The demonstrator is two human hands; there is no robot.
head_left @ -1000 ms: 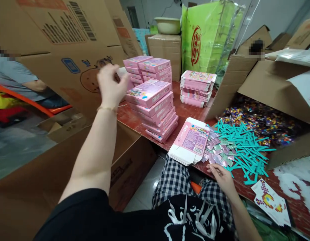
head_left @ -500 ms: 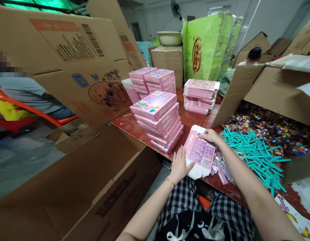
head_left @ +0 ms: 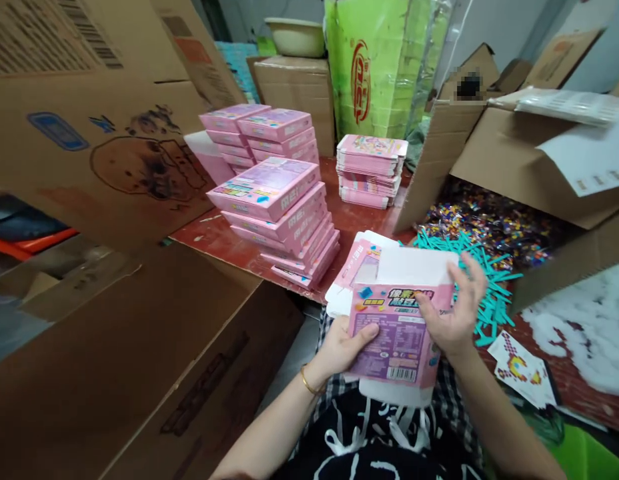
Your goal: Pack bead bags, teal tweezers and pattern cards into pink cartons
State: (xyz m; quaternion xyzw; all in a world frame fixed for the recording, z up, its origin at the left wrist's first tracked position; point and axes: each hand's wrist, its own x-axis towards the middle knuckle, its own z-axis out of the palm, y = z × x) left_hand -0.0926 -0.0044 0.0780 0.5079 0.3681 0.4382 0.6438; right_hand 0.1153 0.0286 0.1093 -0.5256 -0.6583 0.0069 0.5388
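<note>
A pink and purple printed carton [head_left: 389,340] with white end flaps is held up over my lap. My left hand [head_left: 342,343] grips its left edge, thumb on the printed face and fingers hidden behind. At the upper right, my right hand [head_left: 454,307] holds the carton by its side, with the thumb in front and fingertips by the raised white flap. Behind it, another pink carton [head_left: 359,263] lies on the table edge. To the left stands a stack of closed pink boxes [head_left: 279,207].
Further back on the red table [head_left: 199,243] are more pink boxes [head_left: 279,127] and a pile of flattened cartons [head_left: 369,167]. Teal sticks [head_left: 494,293] lie before an open cardboard box [head_left: 519,167] of small colourful packets. A large open carton [head_left: 139,373] stands at my left.
A carton has been lifted from the table edge towards me, and both hands now hold it. Another carton shows beneath where it was. The view has shifted right and down.
</note>
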